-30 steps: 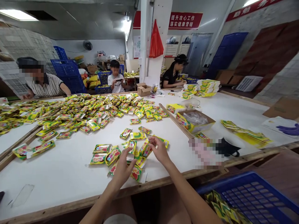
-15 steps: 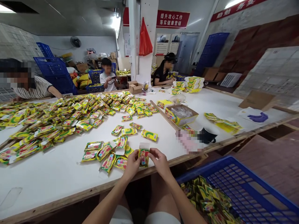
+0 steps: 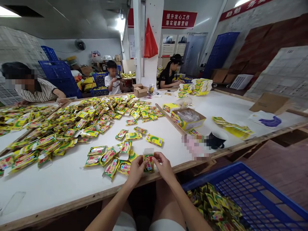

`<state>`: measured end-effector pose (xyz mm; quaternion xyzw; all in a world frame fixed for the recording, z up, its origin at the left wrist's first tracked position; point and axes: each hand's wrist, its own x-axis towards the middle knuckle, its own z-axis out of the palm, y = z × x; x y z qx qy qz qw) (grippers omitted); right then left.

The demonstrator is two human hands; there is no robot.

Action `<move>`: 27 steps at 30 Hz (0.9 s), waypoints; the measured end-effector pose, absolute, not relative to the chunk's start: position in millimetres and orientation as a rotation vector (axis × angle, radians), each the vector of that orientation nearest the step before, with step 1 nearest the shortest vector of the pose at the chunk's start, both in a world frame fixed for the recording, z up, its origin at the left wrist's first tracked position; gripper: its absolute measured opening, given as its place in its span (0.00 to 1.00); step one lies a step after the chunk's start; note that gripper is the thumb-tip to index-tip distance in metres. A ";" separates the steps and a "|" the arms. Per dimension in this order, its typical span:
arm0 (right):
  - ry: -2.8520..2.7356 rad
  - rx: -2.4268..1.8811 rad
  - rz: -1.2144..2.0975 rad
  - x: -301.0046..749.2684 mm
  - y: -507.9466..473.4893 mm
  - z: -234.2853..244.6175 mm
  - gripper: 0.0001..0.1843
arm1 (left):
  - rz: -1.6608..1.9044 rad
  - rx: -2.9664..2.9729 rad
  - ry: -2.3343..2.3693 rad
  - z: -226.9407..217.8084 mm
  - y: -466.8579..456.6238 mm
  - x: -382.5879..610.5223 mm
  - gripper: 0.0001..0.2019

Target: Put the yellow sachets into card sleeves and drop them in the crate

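Both my hands grip one small yellow-and-green carton [image 3: 148, 161] upright at the near edge of the white table [image 3: 60, 179], its top flap standing open. My left hand [image 3: 136, 169] pinches its left side and my right hand [image 3: 164, 166] pinches its right side. A loose cluster of flat cartons [image 3: 109, 157] lies just left of my hands. A big heap of the same cartons [image 3: 72, 122] covers the table's left and middle.
A blue plastic crate [image 3: 252, 195] holding several cartons stands at my lower right. An open cardboard box [image 3: 189, 118], a black cup [image 3: 215, 140] and a stack of flat sheets [image 3: 232, 126] lie to the right. Three other people sit at the far side.
My hands lifted one carton from the cluster and drew it back to the table's near edge, where they hold it upright. In the last half second it barely moved.
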<state>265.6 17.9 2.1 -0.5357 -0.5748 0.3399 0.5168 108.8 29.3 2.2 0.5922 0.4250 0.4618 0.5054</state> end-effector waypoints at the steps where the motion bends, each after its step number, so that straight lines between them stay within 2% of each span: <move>1: -1.364 -1.285 0.823 265.3 17.4 2.4 0.15 | 1.128 1.400 1.008 3.9 27.5 108.5 0.14; 3: -1.351 -1.271 0.849 264.9 16.1 3.8 0.17 | 1.150 1.351 0.977 7.4 23.8 106.7 0.20; 6: -1.400 -1.226 0.894 265.5 14.6 6.6 0.15 | 1.127 1.354 0.941 10.8 20.6 102.2 0.22; 12: -1.510 -1.191 0.939 268.5 18.8 12.6 0.16 | 1.088 1.475 0.950 10.1 24.4 95.1 0.14; 17: -1.581 -1.173 0.922 268.2 30.7 18.6 0.08 | 1.095 1.488 0.956 8.7 27.5 95.4 0.12; 21: -1.501 -1.178 0.874 264.2 39.3 16.0 0.07 | 1.166 1.520 0.960 10.0 27.6 100.8 0.10; 25: -1.386 -1.107 0.930 262.4 41.7 10.1 0.17 | 1.235 1.444 0.964 11.9 24.9 105.8 0.18; 27: -1.420 -1.116 0.943 263.5 41.4 8.7 0.14 | 1.246 1.428 0.967 12.5 24.1 105.7 0.21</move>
